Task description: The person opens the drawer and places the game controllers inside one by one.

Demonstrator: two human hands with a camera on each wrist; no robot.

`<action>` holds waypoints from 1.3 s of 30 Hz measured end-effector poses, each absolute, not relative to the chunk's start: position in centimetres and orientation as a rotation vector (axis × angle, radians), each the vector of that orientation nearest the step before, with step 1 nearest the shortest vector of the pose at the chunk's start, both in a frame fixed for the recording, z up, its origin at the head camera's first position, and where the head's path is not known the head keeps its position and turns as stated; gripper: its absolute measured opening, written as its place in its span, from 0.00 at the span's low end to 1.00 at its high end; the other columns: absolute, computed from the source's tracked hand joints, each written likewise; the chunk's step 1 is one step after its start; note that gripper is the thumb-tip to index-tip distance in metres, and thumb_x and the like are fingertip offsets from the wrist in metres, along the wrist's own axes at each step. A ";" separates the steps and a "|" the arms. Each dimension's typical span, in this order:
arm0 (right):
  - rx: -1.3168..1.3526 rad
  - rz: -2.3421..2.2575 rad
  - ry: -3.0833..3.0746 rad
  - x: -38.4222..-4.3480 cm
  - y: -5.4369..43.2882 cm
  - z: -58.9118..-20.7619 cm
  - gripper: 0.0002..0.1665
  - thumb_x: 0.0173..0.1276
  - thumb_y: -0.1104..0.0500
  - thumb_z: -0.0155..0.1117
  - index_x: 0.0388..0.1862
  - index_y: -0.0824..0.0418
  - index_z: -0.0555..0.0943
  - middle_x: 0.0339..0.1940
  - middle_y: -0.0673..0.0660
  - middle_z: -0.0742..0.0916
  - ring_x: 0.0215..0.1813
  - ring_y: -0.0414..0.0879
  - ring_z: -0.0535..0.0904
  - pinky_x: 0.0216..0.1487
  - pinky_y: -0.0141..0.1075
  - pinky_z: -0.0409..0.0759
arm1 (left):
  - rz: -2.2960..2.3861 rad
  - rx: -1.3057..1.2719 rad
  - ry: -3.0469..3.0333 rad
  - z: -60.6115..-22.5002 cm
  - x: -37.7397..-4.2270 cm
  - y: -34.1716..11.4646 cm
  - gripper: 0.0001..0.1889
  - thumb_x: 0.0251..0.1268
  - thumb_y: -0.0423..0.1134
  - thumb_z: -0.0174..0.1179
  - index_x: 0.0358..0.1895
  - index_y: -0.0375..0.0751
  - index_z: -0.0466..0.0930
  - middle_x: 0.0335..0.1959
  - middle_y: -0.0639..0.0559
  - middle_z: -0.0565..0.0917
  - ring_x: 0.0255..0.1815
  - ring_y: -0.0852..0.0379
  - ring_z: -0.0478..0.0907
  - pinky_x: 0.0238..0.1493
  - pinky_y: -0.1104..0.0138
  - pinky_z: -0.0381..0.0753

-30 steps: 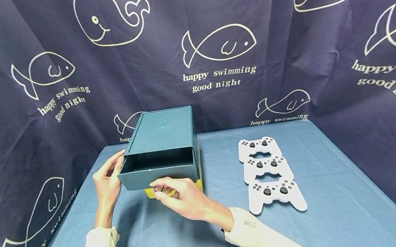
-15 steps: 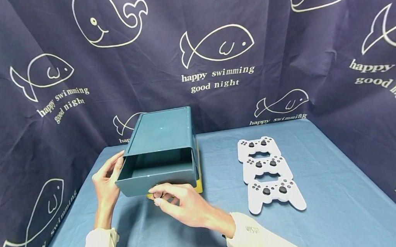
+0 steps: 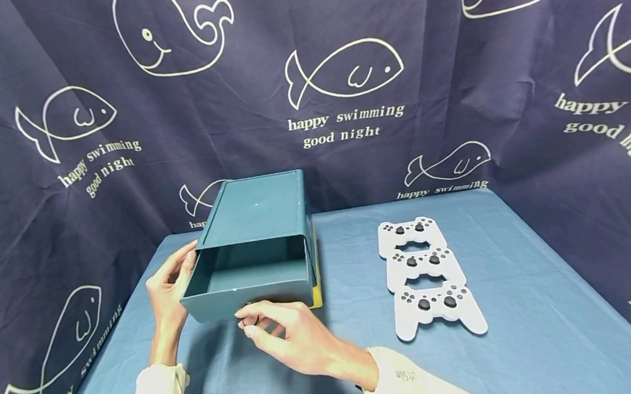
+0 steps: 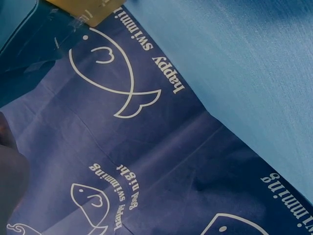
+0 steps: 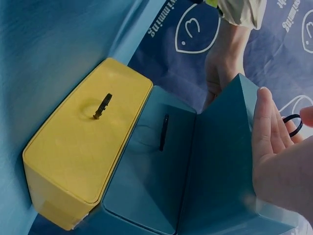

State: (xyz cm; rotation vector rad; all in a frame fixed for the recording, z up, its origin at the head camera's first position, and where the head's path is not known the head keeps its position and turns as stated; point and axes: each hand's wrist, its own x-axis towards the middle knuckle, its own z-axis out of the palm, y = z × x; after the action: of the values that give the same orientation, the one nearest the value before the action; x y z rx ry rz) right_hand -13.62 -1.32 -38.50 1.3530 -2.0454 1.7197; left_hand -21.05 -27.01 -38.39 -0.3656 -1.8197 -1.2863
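Observation:
A teal drawer cabinet [image 3: 257,208] stands at the left of the table, its top drawer [image 3: 213,307] pulled well out, the visible part of its inside bare. My right hand [image 3: 299,337] holds the black ring handle [image 5: 293,116] on that drawer's front, thumb and fingers closed about it. At the cabinet's left side, my left hand [image 3: 169,289] rests its fingers against the wall near the front corner. Below the top drawer, a teal drawer [image 5: 146,161] and a yellow drawer [image 5: 83,142] are closed, each with a black ring handle. The left wrist view barely catches the left hand.
Three white game controllers, or flat shapes of them, overlap in a column on the right: a back one [image 3: 393,234], a middle one [image 3: 399,274] and a front one [image 3: 409,322]. A blue cloth [image 3: 358,317] covers the table. Dark fish-print curtains [image 3: 358,175] enclose the back and sides.
The top drawer has slid farther out toward me, with my right hand moving back along with its handle. My left hand has stayed at the cabinet's side. The controllers have not moved.

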 end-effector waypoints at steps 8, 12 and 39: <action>1.352 1.681 -2.038 -12.5 -1.4 -38.5 0.14 0.75 0.66 0.63 0.57 0.59 0.83 0.46 0.52 0.88 0.44 0.28 0.82 0.38 0.26 0.82 | -1.274 -0.380 -1.820 -38.3 -21.0 -27.0 0.13 0.67 0.18 0.61 0.54 0.23 0.85 0.35 0.60 0.89 0.29 0.73 0.81 0.33 0.81 0.75; 1.347 1.691 -2.054 -12.1 -1.3 -38.5 0.14 0.76 0.66 0.63 0.57 0.58 0.83 0.46 0.52 0.88 0.45 0.28 0.82 0.38 0.25 0.81 | -1.262 -0.394 -1.819 -38.1 -20.9 -26.9 0.14 0.66 0.16 0.61 0.53 0.22 0.85 0.37 0.61 0.89 0.30 0.73 0.81 0.35 0.80 0.76; 1.395 1.638 -2.022 -10.5 -1.1 -38.9 0.15 0.75 0.66 0.63 0.57 0.57 0.83 0.45 0.50 0.88 0.46 0.27 0.81 0.38 0.23 0.80 | -1.274 -0.397 -1.800 -35.7 -18.9 -24.8 0.11 0.67 0.17 0.60 0.51 0.18 0.84 0.36 0.58 0.89 0.30 0.74 0.81 0.33 0.81 0.75</action>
State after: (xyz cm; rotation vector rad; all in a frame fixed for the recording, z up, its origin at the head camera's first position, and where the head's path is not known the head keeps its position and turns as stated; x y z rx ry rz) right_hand -10.49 -1.08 -38.93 1.3948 -2.0223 1.6380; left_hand -18.91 -24.79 -35.69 -0.3966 -1.7997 -1.2742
